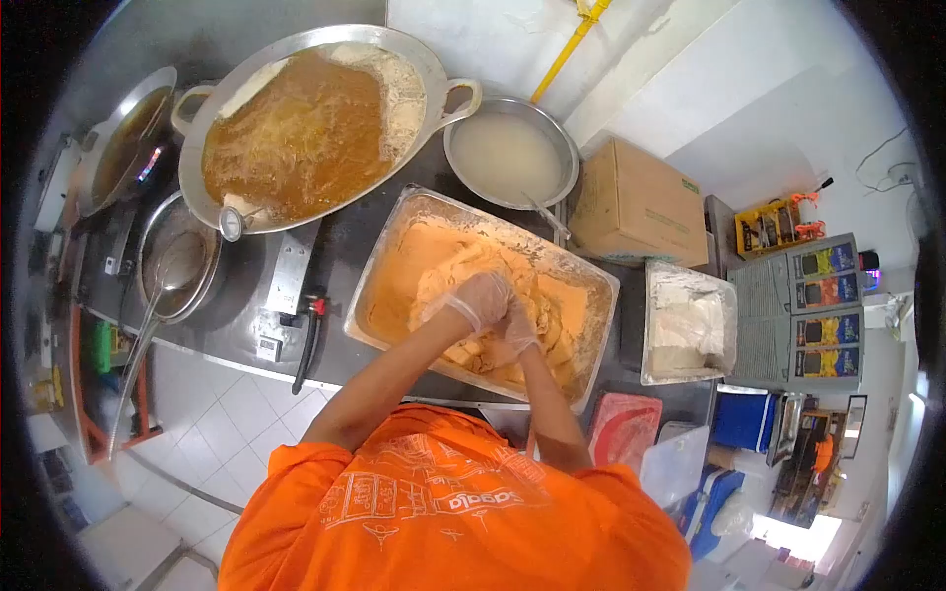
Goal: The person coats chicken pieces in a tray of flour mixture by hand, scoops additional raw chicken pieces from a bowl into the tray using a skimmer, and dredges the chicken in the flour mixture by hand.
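Note:
Both of my hands wear clear plastic gloves and meet over a metal tray (pixel 605 335) of orange breading flour (pixel 399 286). My left hand (pixel 481 297) is closed, its fingers curled down into the flour. Close against it, my right hand (pixel 516 329) is also curled, with its fingertips hidden. Whatever lies in the fingers cannot be made out. Lumpy flour-coated pieces (pixel 463 264) are heaped around and under both hands.
A large wok (pixel 439 74) of bubbling oil with a dial thermometer (pixel 231 224) stands at the back left. Beside it sits a bowl of cloudy liquid (pixel 507 158). A strainer ladle (pixel 177 262), cardboard box (pixel 636 207) and white flour tray (pixel 690 325) flank my workspace.

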Tool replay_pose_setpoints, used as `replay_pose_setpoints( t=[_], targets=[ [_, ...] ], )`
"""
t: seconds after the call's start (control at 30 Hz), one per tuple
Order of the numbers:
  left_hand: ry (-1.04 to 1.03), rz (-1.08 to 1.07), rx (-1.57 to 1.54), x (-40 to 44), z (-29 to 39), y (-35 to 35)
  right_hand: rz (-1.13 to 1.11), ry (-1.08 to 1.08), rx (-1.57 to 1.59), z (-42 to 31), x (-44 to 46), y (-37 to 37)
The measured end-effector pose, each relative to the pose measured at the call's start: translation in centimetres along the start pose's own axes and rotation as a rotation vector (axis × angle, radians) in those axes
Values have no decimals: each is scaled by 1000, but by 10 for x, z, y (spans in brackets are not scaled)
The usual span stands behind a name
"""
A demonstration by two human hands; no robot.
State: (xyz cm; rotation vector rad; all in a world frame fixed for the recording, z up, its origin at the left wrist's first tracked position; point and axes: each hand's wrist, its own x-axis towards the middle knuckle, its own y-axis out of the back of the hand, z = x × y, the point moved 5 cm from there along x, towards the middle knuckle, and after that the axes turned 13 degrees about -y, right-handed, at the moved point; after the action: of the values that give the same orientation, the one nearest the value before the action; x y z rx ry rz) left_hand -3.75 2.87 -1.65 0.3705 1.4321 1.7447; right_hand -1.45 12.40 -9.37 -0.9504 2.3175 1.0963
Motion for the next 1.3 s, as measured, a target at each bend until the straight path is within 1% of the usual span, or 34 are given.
replay_pose_setpoints(
  t=[0.07,0.1,0.17,0.2,0.27,0.3,0.33,0.37,0.4,0.43,0.47,0.5,0.53,0.57,0.6,0.63,0.67,0.7,0.77,0.8,0.87,0.9,0.97,1.03,1.07,1.1,1.13,1.17,1.2,1.23,1.27,1.3],
  targets=[
    [59,317,-60,-24,-11,2,162,464,978,39,66,-54],
    [52,357,-109,12,19,15,162,424,928,66,34,-5],
    [20,904,-366,-42,15,57,319,287,831,36,14,10],
    [44,889,-362,-61,13,53,392,210,784,23,-1,23],
    [211,1066,-217,-102,11,49,551,56,654,-11,-34,46],
    [262,981,-202,-119,14,46,543,52,655,-6,-30,49],
    [308,897,-189,-134,19,39,660,-52,265,-1,-26,56],
    [310,895,-195,-145,24,22,757,-152,-133,4,-24,61],
    [321,725,-155,-148,27,-3,752,-150,-136,9,-23,67],
    [334,558,-110,-148,27,-13,684,-137,22,14,-16,74],
    [343,556,-109,-146,26,-17,609,-128,180,18,-10,75],
    [378,609,-91,-144,28,-14,603,-130,183,16,-11,78],
    [410,666,-74,-142,29,-11,622,-187,153,10,-17,86],
    [409,666,-80,-138,26,-27,641,-244,119,4,-25,95],
    [354,732,-89,-131,19,-50,641,-247,117,-10,-32,107],
    [298,798,-94,-129,14,-62,591,-297,109,-25,-37,117],
    [296,801,-91,-127,12,-54,543,-345,101,-35,-39,123],
    [316,812,-80,-124,14,-38,545,-343,101,-40,-41,128],
    [336,833,-64,-117,10,-28,563,-277,3,-51,-40,140],
    [305,835,-55,-113,7,-29,569,-275,1,-53,-37,145],
    [269,838,-48,-105,6,-32,359,-391,77,-49,-23,150],
    [297,798,-88,-102,4,-30,363,-393,78,-40,-16,160],
    [322,767,-129,-97,-1,-30,379,-44,-396,-44,5,177],
    [270,791,-109,-94,2,-41,354,-209,447,-114,-16,204],
    [270,795,-113,-92,0,-44,396,-173,340,-122,1,219],
    [311,706,-163,-90,-4,-51,437,-137,234,-126,23,234],
    [352,615,-211,-88,-8,-60,504,-12,90,-127,50,247],
    [357,617,-211,-83,-12,-84,565,118,-55,-128,79,257],
    [313,780,192,-79,-6,-110,560,123,-58,-131,105,265],
    [261,920,604,-79,5,-122,521,45,-216,-136,131,271],
    [275,920,608,-85,4,-102,480,-31,-374,-137,157,274],
    [230,775,239,-91,-1,-69,473,-18,-380,-125,191,275]
  ],
)
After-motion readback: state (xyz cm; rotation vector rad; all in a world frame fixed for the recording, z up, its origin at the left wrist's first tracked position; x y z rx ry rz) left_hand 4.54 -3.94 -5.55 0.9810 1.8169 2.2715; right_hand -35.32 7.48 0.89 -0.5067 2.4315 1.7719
